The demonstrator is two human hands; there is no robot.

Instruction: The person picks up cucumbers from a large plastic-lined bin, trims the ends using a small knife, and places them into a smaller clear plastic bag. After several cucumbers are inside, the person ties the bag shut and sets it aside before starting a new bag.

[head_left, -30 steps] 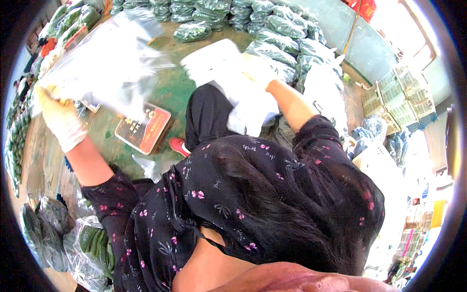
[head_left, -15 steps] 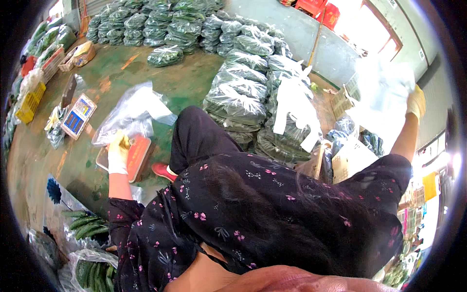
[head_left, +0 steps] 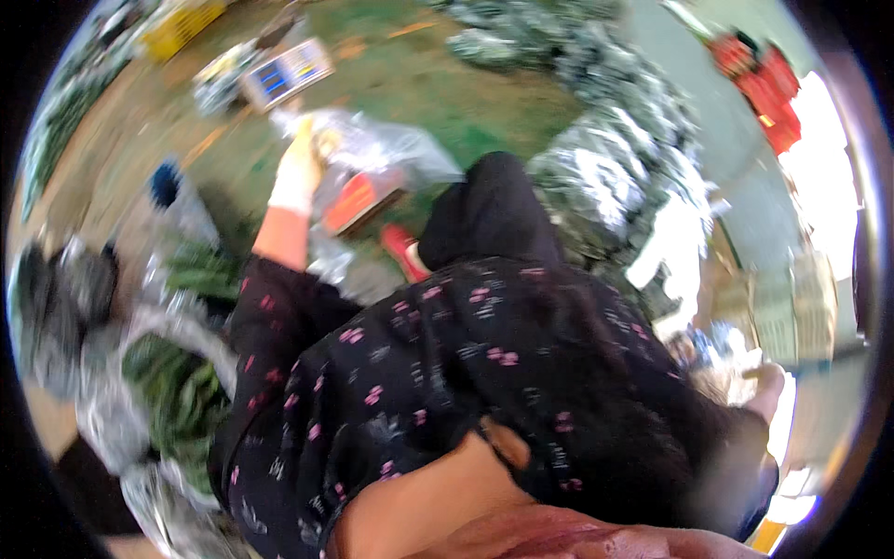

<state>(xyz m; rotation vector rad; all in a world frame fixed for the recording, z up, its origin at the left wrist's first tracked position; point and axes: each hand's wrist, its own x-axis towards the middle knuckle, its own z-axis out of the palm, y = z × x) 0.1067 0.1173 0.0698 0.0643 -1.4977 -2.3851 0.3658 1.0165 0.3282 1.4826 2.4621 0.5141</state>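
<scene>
My left hand (head_left: 303,160), in a pale glove, is closed on a clear plastic bag (head_left: 386,140). The bag spreads to the right over a low scale with a red-orange top (head_left: 361,200); any contents are hard to make out. At the far right, my right arm is bent, and my right hand (head_left: 740,382) is smeared by motion, so its fingers do not show. It is nearest to the cardboard boxes (head_left: 796,298). White plastic bags (head_left: 672,252) lie draped on the stacked bags of green produce beside my knee.
A scale display (head_left: 289,74) stands beyond my left hand. Stacked clear bags of green produce (head_left: 587,177) line the right. Open bags of dark green cucumbers (head_left: 177,382) sit at lower left. Red items (head_left: 768,98) are by the far-right wall, and a yellow crate (head_left: 182,28) is at upper left.
The view has swung, blurring the picture. My right hand has come down from its raised place, and the white bag it held no longer shows there. My left hand still grips the clear bag.
</scene>
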